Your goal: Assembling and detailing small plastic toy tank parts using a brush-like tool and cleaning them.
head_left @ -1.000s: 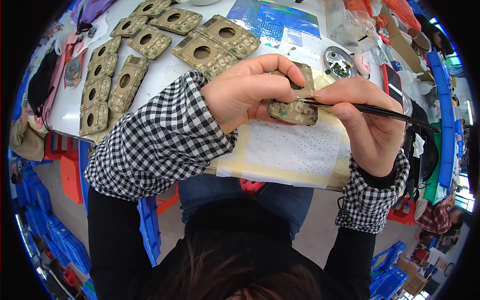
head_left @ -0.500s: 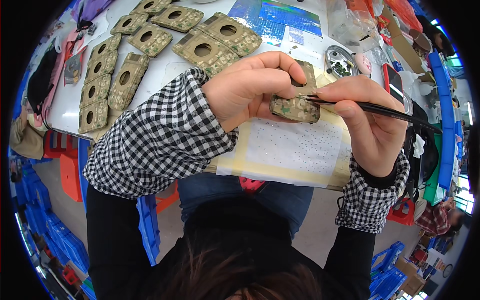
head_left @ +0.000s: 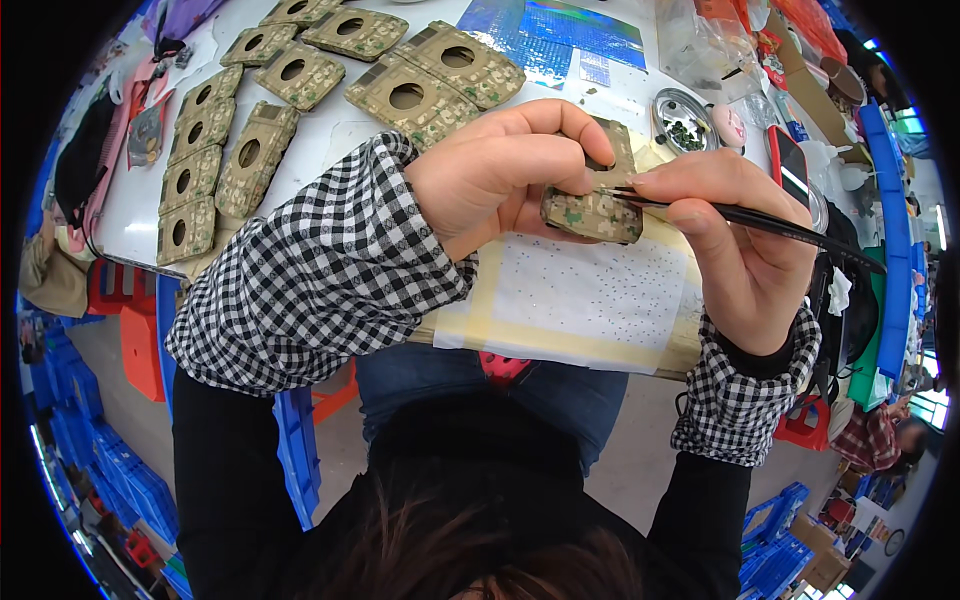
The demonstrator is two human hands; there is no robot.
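My left hand (head_left: 515, 165) grips a camouflage-painted model tank hull (head_left: 592, 216), thumb and fingers closed around its left side. The hull's round hole is partly hidden by my fingertips. In my right hand (head_left: 745, 235) is a pair of black tweezers (head_left: 765, 219), pinched between thumb and fingers. Their tips touch or hover just over the hull's top; I cannot tell which, nor whether they hold a tiny part. Below the hull lies a white sheet (head_left: 570, 310) dotted with many tiny dark specks, edged by yellowish tape.
Several more camouflage hulls (head_left: 408, 97) stand at the far left and middle of the table. A round dish (head_left: 685, 122) of small dark green parts sits behind my right hand, near a phone (head_left: 787, 165). Shiny blue film (head_left: 583, 35) and clear plastic bags (head_left: 700, 45) lie at the back.
The hull and both hands have barely shifted. The tweezer tips stay at nearly the same spot on the hull.
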